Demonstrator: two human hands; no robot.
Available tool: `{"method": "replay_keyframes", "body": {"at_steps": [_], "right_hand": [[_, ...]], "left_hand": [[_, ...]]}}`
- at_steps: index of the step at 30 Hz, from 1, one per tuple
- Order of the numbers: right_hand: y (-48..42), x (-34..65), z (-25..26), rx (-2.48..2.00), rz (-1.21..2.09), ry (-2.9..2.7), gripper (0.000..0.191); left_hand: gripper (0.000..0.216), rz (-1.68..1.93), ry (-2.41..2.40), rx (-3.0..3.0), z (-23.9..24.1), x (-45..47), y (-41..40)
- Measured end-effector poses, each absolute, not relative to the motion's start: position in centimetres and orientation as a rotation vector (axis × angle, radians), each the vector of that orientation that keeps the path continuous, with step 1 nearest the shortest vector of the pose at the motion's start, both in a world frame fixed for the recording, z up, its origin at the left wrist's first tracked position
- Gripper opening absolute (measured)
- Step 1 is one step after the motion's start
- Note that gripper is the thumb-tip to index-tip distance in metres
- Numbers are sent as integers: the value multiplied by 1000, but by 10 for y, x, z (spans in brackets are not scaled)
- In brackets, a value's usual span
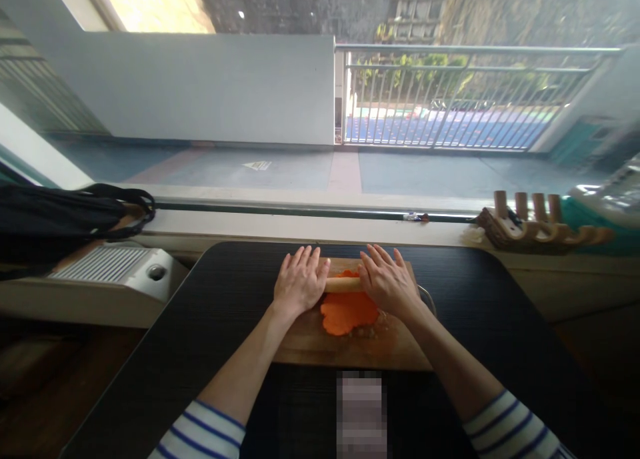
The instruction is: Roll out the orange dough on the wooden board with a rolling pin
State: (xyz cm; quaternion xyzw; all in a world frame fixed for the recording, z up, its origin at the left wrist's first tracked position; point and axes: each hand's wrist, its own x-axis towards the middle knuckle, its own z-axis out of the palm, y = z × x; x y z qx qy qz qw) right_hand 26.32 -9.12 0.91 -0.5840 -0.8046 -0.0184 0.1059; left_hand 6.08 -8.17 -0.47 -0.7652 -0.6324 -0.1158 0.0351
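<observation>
A wooden rolling pin (343,285) lies crosswise on a flattened orange sheet of soft dough-like material (349,313). Both rest on a wooden cutting board (325,353). Over the pin's left end lies my left hand (301,282), palm down, its fingers stretched forward. My right hand (389,280) presses flat on the right end in the same way, fingers extended and slightly apart. The pin's ends are hidden under my palms. The orange sheet has an uneven edge and shows in front of and behind the pin. Small crumbs are scattered near its right side.
The board stands on a dark table (230,299) against a window sill. A black bag (60,219) and a white slatted unit (115,272) are at the left. On the right sill sits a brown holder with wooden pegs (530,229). A railing (450,102) shows outside.
</observation>
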Motion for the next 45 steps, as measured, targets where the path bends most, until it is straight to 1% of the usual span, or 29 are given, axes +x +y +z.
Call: {"method": "replay_keyframes", "body": {"at_steps": [9,15,22,29,34,45], "right_hand": [[-125,268,6,-1635,-70,-2399,49],[-159,277,-6,-1519,-70,-2414,49],[-188,283,-8,-1466,-31,-2417,47],[-166,281,-3,-1500,23,-2431,48],[-141,277,4,-1553,87,-2473,49],[-116,273,10,-1613,62,-2489,51]], "left_hand": [[58,-475,-1790,-2340,-6,61,-124],[53,-487,-1680,-2345,-10,59,-164],[52,-501,-1578,-2341,-13,56,-197],[54,-501,-1636,-2362,-14,56,-175],[57,-418,-1697,-2362,-10,58,-152],[61,-390,-1774,-2317,-4,61,-125]]}}
